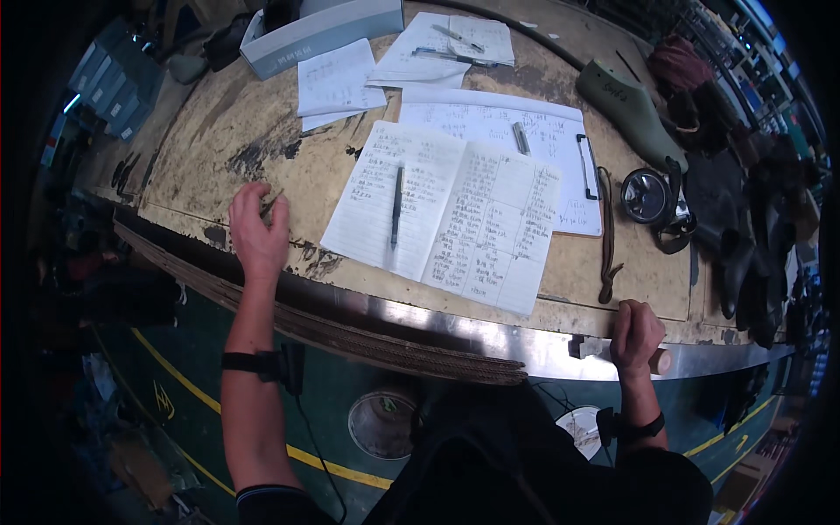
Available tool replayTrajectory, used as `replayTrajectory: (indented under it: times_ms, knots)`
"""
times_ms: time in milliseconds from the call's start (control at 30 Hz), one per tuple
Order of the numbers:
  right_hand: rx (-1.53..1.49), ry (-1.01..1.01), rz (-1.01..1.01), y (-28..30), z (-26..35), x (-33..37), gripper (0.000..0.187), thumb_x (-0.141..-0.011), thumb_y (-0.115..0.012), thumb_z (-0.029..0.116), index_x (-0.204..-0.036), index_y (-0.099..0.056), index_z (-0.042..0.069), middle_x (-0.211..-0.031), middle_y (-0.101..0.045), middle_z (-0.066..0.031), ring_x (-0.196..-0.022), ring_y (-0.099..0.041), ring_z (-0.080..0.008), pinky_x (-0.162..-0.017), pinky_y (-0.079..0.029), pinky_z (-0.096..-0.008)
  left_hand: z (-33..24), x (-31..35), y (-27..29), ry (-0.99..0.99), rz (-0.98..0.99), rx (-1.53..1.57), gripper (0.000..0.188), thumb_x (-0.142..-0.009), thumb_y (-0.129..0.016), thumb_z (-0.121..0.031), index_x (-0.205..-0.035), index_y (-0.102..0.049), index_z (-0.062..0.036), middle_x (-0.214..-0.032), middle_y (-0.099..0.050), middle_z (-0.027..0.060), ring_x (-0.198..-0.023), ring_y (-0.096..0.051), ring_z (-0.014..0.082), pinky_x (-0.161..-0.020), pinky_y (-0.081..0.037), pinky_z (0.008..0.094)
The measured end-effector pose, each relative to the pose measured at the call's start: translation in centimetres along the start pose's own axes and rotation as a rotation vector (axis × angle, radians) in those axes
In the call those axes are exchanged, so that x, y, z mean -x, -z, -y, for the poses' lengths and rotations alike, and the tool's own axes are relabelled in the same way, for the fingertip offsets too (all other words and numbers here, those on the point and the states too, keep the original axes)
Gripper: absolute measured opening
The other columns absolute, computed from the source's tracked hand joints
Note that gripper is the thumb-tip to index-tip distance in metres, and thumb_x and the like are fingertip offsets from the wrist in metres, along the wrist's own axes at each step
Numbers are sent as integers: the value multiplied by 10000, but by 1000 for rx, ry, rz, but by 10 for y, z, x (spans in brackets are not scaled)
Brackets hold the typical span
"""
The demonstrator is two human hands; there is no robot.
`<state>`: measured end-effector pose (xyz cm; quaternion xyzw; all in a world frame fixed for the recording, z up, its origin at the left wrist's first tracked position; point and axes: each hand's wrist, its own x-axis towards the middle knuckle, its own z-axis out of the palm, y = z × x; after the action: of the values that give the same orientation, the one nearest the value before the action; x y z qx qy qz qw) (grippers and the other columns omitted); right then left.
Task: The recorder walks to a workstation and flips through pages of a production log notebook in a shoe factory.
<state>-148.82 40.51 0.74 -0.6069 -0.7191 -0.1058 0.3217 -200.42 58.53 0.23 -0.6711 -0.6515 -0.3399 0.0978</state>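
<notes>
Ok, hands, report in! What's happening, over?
Left hand curled, grip unclear. Right hand closed around wooden-handled tool. Open notebook, pen on top, lies between hands.

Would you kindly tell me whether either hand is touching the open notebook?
No, bare tabletop shows between the notebook and both the left hand and the right hand.
</notes>
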Motion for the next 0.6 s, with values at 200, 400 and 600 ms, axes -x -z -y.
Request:
replayTrajectory:
  times_ms: [200, 400, 600]
  knots:
    - [5, 27, -17, 0, 2, -1, 12, -850, -618, 12, -839, -613, 12, -646, -535, -114, -504, -528, -283, -476, -383, -378, 0, 0, 1, 7, 3, 17, 276, -901, -630, -200, -1101, -610, -10, -1178, -596, 138, -1123, -534, 318, -975, -421, 400]
    - [12, 37, -48, -2, 2, 0, 14, -849, -615, 13, -835, -613, 11, -646, -533, -117, -512, -530, -290, -483, -389, -382, 1, 1, -1, -5, -30, 32, 284, -895, -628, -213, -1092, -616, -9, -1173, -599, 149, -1125, -537, 334, -980, -414, 421]
    - [-1, 30, -10, 1, 0, 1, 11, -843, -613, 13, -832, -614, 10, -649, -533, -118, -520, -534, -294, -486, -389, -384, 2, -1, 1, -15, -24, -23, 284, -898, -625, -222, -1089, -612, -13, -1170, -599, 151, -1115, -538, 339, -978, -413, 423]
